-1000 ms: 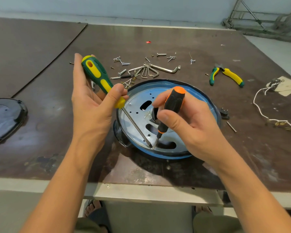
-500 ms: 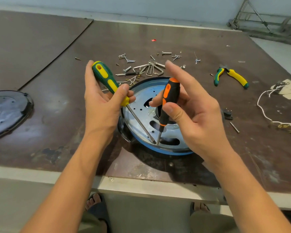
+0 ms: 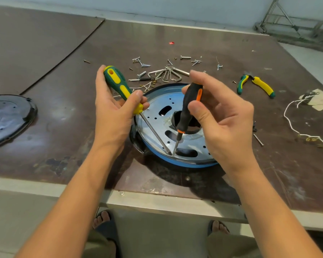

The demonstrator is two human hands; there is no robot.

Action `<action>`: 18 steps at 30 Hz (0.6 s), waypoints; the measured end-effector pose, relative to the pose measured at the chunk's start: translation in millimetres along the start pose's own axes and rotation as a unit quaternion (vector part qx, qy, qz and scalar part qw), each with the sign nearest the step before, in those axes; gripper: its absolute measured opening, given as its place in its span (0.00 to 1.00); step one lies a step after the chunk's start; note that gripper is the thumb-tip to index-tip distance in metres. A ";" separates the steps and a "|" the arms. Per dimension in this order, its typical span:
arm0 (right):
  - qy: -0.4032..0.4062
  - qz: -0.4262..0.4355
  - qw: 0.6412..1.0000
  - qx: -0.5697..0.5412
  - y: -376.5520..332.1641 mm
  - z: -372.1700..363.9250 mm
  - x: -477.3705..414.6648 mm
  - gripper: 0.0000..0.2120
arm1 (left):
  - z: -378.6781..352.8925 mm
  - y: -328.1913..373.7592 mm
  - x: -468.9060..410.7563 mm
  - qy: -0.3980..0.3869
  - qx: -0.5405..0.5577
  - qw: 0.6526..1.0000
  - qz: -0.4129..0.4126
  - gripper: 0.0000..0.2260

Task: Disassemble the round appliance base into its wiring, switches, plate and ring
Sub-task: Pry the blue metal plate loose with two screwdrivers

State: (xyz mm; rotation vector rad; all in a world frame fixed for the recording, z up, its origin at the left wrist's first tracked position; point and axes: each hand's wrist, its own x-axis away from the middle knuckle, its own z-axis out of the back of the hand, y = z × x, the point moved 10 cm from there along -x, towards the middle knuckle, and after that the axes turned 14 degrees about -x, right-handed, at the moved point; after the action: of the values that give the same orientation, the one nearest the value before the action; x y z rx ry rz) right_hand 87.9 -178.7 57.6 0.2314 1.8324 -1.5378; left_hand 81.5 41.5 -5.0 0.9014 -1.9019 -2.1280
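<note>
Head: base (image 3: 157,120) near front edge of surface (image 3: 63,146); left hand (image 3: 112,112) grips green screwdriver (image 3: 119,86), right hand (image 3: 222,123) pinches black screwdriver (image 3: 189,105); tips meet at base's 6 o'clock rim. Screws (image 3: 144,65) crowd its 12; cover (image 3: 9,118) well apart at 9.

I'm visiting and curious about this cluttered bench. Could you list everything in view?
Round base: one, silver plate in blue ring, table's near centre.
Green-yellow screwdriver: one, in left hand, tip at plate's near edge.
Black-orange screwdriver: one, in right hand, tip beside it.
Pliers: one, green-yellow, right rear.
Hex keys: several, silver, behind base.
Screws: many, silver, scattered behind base.
Wire: one, white, far right.
Cover: one, dark, far left.
Table: one, brown.
Hands: two, bare, above base.
</note>
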 end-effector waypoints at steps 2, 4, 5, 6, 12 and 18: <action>-0.029 -0.008 0.999 -0.038 -1.8 -5.7 1.0 0.22 | 0.6 0.1 -0.5 0.000 0.003 1.000 0.000 0.39; -0.051 -0.017 0.997 -0.059 -3.2 -8.9 2.4 0.20 | 0.8 0.8 -0.9 -0.001 0.004 1.000 -0.003 0.39; -0.061 -0.018 0.996 -0.064 -4.6 -11.1 2.7 0.18 | 0.6 1.0 -1.0 -0.001 0.004 1.000 -0.005 0.38; -0.067 -0.014 0.996 -0.066 -6.8 -13.6 2.6 0.17 | 0.3 0.9 -1.1 -0.001 0.005 1.000 -0.007 0.38; -0.007 0.014 0.997 -0.074 -10.0 -14.7 -0.5 0.19 | 0.8 2.3 -0.1 -0.006 0.005 1.000 -0.013 0.38; -0.069 0.006 0.993 -0.090 -9.9 -22.2 6.4 0.18 | 1.7 5.8 2.8 -0.004 0.001 1.000 -0.017 0.38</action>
State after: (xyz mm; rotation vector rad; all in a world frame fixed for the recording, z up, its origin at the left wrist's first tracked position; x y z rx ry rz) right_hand 68.7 -163.0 61.9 0.0493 1.8416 -1.3356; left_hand 76.8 40.5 -0.4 0.9337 -1.9072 -2.1505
